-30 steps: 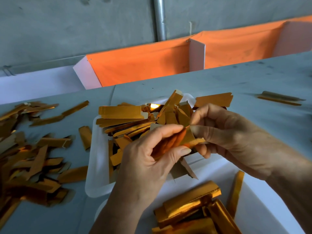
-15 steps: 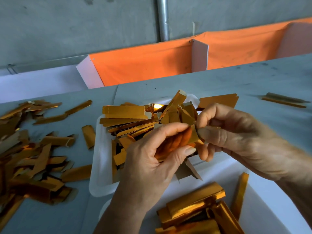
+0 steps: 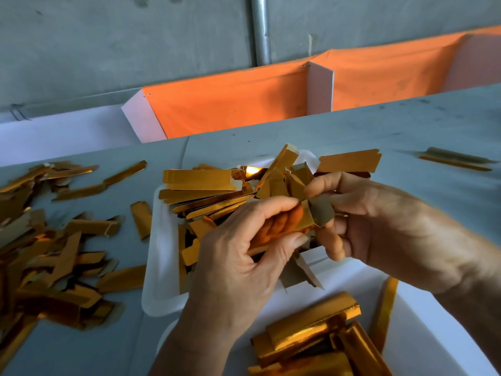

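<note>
Across the top of your frame runs a rough grey concrete wall [image 3: 108, 50], with a vertical metal pipe [image 3: 260, 31] at upper centre. Below it, orange fabric [image 3: 230, 104] hangs between white panels [image 3: 320, 88], behind your pale grey counter [image 3: 406, 126].

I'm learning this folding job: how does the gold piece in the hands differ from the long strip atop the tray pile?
The held piece is bent round; the long strip lies flat. The held piece shows a grey flap at its right end; the long strip shows mostly gold. The left hand and right hand grip the held piece; the long strip lies untouched on the pile in the white tray. Both are shiny gold card.
</note>
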The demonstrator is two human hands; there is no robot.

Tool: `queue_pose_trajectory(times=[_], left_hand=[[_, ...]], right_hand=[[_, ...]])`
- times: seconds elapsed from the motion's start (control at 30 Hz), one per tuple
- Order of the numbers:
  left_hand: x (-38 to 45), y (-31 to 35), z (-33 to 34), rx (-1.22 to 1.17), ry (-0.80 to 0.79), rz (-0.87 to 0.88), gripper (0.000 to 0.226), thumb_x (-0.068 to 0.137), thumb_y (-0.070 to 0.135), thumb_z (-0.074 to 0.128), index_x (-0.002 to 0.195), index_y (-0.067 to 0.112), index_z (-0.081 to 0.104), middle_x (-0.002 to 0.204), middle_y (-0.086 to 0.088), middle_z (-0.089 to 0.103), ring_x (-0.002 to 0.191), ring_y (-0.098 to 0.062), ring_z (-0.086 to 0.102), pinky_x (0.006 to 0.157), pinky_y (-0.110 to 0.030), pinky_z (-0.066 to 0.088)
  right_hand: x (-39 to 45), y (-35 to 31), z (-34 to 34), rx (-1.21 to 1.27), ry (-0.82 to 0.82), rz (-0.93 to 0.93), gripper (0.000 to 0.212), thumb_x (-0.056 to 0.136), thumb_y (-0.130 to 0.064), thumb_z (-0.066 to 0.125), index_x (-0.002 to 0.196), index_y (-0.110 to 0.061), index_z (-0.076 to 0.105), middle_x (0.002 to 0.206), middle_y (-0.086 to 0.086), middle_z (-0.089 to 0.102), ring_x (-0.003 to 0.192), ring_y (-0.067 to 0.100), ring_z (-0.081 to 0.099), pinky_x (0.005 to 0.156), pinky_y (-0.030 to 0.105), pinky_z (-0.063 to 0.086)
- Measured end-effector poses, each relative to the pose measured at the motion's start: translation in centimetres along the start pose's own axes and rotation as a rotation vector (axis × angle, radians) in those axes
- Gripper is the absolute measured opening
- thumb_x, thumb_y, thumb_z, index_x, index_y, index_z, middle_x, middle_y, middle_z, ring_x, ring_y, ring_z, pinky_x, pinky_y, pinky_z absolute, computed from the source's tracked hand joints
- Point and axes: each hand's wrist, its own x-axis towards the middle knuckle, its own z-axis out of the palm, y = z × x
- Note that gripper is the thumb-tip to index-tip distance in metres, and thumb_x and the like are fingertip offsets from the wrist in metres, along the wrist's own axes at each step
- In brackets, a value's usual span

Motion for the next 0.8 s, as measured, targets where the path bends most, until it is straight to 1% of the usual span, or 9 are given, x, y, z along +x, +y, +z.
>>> queue_pose_trajectory(times=[0.07, 0.17, 0.2, 0.27, 0.33, 0.53, 0.6, 0.73, 0.8], left_hand=[[0.01, 0.03, -0.04, 0.011, -0.004, 0.009, 0.032, 0.081, 0.027, 0.065, 0.113, 0.021, 0.062, 0.102, 0.007, 0.068, 0.099, -0.003, 0.064, 0.080, -0.011, 0.050], [0.03, 0.16, -0.06, 0.028, -0.020, 0.015, 0.032, 0.081, 0.027, 0.064, 0.113, 0.020, 0.062, 0.103, 0.006, 0.068, 0.099, -0.003, 0.064, 0.081, -0.011, 0.050], [0.05, 0.18, -0.04, 0.038, -0.025, 0.021, 0.032, 0.081, 0.027, 0.064, 0.113, 0.020, 0.061, 0.103, 0.006, 0.068, 0.099, -0.003, 0.064, 0.081, -0.011, 0.050], [0.08, 0.20, -0.05, 0.062, -0.031, 0.035, 0.033, 0.081, 0.028, 0.064, 0.113, 0.019, 0.061, 0.103, 0.006, 0.068, 0.099, -0.002, 0.063, 0.080, -0.010, 0.050], [0.08, 0.19, -0.05, 0.064, -0.035, 0.033, 0.033, 0.082, 0.029, 0.063, 0.113, 0.018, 0.062, 0.103, 0.006, 0.068, 0.099, -0.003, 0.063, 0.080, -0.011, 0.050], [-0.07, 0.03, 0.04, -0.001, -0.027, -0.013, 0.033, 0.081, 0.028, 0.066, 0.112, 0.020, 0.061, 0.102, 0.007, 0.069, 0.100, -0.005, 0.065, 0.080, -0.014, 0.052], [-0.07, 0.03, 0.06, 0.022, -0.035, 0.008, 0.030, 0.081, 0.026, 0.066, 0.110, 0.020, 0.061, 0.101, 0.006, 0.069, 0.097, -0.006, 0.065, 0.078, -0.014, 0.052], [0.08, 0.07, -0.03, 0.140, -0.048, 0.082, 0.026, 0.084, 0.026, 0.063, 0.107, 0.016, 0.063, 0.101, 0.004, 0.068, 0.094, -0.006, 0.064, 0.077, -0.013, 0.052], [0.17, 0.08, -0.01, 0.209, -0.048, 0.109, 0.027, 0.084, 0.027, 0.061, 0.107, 0.013, 0.064, 0.101, 0.003, 0.068, 0.094, -0.005, 0.063, 0.077, -0.014, 0.052]], right_hand=[[0.00, 0.14, -0.02, -0.006, -0.016, 0.003, 0.021, 0.077, -0.017, 0.063, 0.095, -0.008, 0.066, 0.067, 0.008, 0.057, 0.054, 0.016, 0.059, 0.049, 0.024, 0.050], [0.10, 0.29, 0.20, -0.009, -0.028, -0.004, 0.021, 0.073, -0.019, 0.079, 0.088, -0.010, 0.068, 0.063, 0.005, 0.057, 0.052, 0.013, 0.057, 0.048, 0.021, 0.049], [0.12, 0.35, 0.29, -0.018, -0.014, -0.004, 0.020, 0.070, -0.019, 0.081, 0.085, -0.011, 0.069, 0.060, 0.004, 0.056, 0.050, 0.013, 0.056, 0.046, 0.020, 0.048], [0.17, 0.38, 0.45, -0.046, 0.023, -0.005, 0.016, 0.067, -0.018, 0.076, 0.080, -0.012, 0.068, 0.058, 0.003, 0.054, 0.047, 0.012, 0.053, 0.044, 0.019, 0.046], [0.12, 0.24, 0.50, -0.080, 0.037, -0.010, 0.018, 0.065, -0.018, 0.073, 0.080, -0.011, 0.066, 0.059, 0.004, 0.054, 0.047, 0.013, 0.053, 0.044, 0.019, 0.046], [-0.25, -0.21, 0.31, -0.130, 0.082, 0.008, 0.013, 0.071, -0.012, 0.068, 0.083, -0.008, 0.063, 0.061, 0.008, 0.055, 0.047, 0.014, 0.054, 0.044, 0.020, 0.046], [-0.33, -0.25, 0.30, -0.150, 0.098, 0.016, 0.013, 0.075, -0.011, 0.074, 0.083, -0.007, 0.064, 0.061, 0.010, 0.055, 0.047, 0.015, 0.054, 0.044, 0.020, 0.046], [-0.29, 0.01, 0.62, -0.214, 0.127, -0.007, 0.024, 0.068, -0.018, 0.067, 0.087, -0.004, 0.059, 0.061, 0.010, 0.058, 0.049, 0.014, 0.055, 0.046, 0.019, 0.047], [-0.28, 0.10, 0.53, -0.229, 0.129, -0.011, 0.023, 0.072, -0.017, 0.070, 0.088, -0.004, 0.059, 0.062, 0.011, 0.059, 0.051, 0.015, 0.057, 0.048, 0.020, 0.048]])
